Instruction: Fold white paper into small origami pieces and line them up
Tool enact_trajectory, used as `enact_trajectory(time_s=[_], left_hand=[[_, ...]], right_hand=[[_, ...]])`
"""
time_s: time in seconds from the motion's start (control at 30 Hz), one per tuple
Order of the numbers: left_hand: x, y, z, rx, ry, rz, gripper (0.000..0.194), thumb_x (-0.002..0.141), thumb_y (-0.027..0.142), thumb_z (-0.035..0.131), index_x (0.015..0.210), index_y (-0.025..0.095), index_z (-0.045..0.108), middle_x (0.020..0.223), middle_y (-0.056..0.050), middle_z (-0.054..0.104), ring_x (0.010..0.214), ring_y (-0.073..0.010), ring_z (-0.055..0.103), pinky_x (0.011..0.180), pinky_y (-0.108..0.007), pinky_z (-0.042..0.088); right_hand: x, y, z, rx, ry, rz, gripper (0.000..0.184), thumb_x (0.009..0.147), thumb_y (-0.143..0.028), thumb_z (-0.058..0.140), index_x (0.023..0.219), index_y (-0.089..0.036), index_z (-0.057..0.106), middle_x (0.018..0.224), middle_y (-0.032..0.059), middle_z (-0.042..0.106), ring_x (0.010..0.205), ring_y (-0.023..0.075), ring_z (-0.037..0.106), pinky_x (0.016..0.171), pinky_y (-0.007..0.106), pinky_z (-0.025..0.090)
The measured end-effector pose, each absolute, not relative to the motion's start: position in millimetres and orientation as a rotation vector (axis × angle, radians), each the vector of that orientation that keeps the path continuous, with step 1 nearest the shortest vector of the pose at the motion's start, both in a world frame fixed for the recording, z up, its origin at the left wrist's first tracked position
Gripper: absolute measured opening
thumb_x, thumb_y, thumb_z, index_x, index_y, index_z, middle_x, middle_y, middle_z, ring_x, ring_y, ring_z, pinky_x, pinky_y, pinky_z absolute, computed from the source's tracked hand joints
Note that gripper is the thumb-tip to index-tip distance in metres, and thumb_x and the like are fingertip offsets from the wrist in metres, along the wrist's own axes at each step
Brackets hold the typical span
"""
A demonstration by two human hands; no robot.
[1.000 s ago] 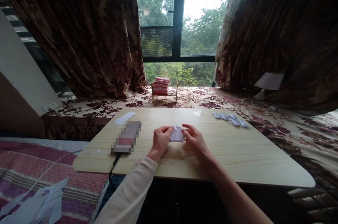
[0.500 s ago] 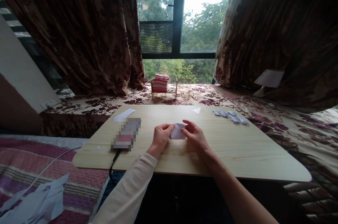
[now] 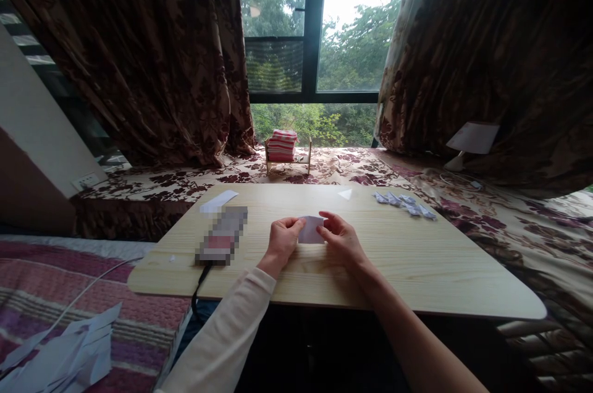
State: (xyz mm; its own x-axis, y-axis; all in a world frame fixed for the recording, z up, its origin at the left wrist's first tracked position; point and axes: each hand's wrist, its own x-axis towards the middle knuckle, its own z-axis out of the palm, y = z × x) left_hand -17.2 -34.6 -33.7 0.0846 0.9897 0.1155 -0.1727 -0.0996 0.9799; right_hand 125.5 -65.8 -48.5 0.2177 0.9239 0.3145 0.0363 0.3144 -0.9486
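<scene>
A small piece of white paper (image 3: pixel 311 230) is held between my two hands, above the near middle of the wooden table (image 3: pixel 417 269). My left hand (image 3: pixel 283 240) pinches its left edge between thumb and fingers. On the right edge, the thumb and fingers of my right hand (image 3: pixel 340 237) grip the same paper. Its underside and the fingers behind it are hidden. Several small folded paper pieces (image 3: pixel 405 204) lie at the table's far right, and a white paper triangle (image 3: pixel 345 194) lies beyond my hands.
Left of my hands lies a blurred-out, phone-like object (image 3: pixel 222 237) with a dark strap. Behind it is a paper strip (image 3: pixel 218 201). Many cut paper strips (image 3: pixel 69 350) rest on the bed at lower left. A small rack (image 3: pixel 288 158) with folded striped cloths and a lamp (image 3: pixel 472 138) stand beyond the table.
My right fingers have shifted very slightly left along the paper, and the paper's top edge looks a little different. Everything else stays in place.
</scene>
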Motion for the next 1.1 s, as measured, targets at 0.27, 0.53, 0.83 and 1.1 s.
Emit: enact_trajectory(time_s=[0.27,0.53,0.83,1.1], left_hand=[[-17.3,-35.6,-33.1,1.201,0.959,1.298,0.023,0.061,0.033,0.073,0.062,0.011,0.07,0.056,-0.001,0.063,0.053,-0.011,0.051,0.055,-0.023,0.041],[-20.3,-35.4,-26.8,1.177,0.974,1.336,0.032,0.065,0.044,0.072,0.07,0.013,0.064,0.064,0.0,0.061,0.058,-0.0106,0.054,0.059,-0.024,0.045],[-18.8,-40.3,-27.2,1.278,0.965,1.24,0.024,0.063,0.035,0.073,0.068,0.012,0.068,0.062,0.001,0.061,0.058,-0.0108,0.051,0.056,-0.022,0.04],[-20.9,-40.7,-25.4,1.314,0.943,1.224,0.022,0.065,0.035,0.071,0.067,0.012,0.07,0.061,0.0,0.063,0.058,-0.0119,0.051,0.057,-0.023,0.039]], right_hand=[[125.9,-66.3,-48.2,-1.071,-1.181,0.836,0.047,0.064,-0.035,0.068,0.107,-0.015,0.059,0.059,-0.0056,0.052,0.054,0.0115,0.049,0.052,0.026,0.039],[125.9,-66.9,-48.3,-1.048,-1.207,0.849,0.046,0.066,-0.032,0.067,0.109,-0.016,0.058,0.062,-0.0046,0.054,0.058,0.0123,0.052,0.055,0.026,0.041],[124.6,-67.2,-49.2,-1.018,-1.242,0.862,0.048,0.066,-0.03,0.066,0.112,-0.017,0.058,0.066,-0.0038,0.056,0.059,0.0123,0.053,0.054,0.026,0.042],[124.5,-69.6,-45.2,-1.015,-1.249,0.844,0.044,0.066,-0.028,0.067,0.108,-0.018,0.06,0.062,-0.0049,0.053,0.057,0.0121,0.053,0.054,0.026,0.043]])
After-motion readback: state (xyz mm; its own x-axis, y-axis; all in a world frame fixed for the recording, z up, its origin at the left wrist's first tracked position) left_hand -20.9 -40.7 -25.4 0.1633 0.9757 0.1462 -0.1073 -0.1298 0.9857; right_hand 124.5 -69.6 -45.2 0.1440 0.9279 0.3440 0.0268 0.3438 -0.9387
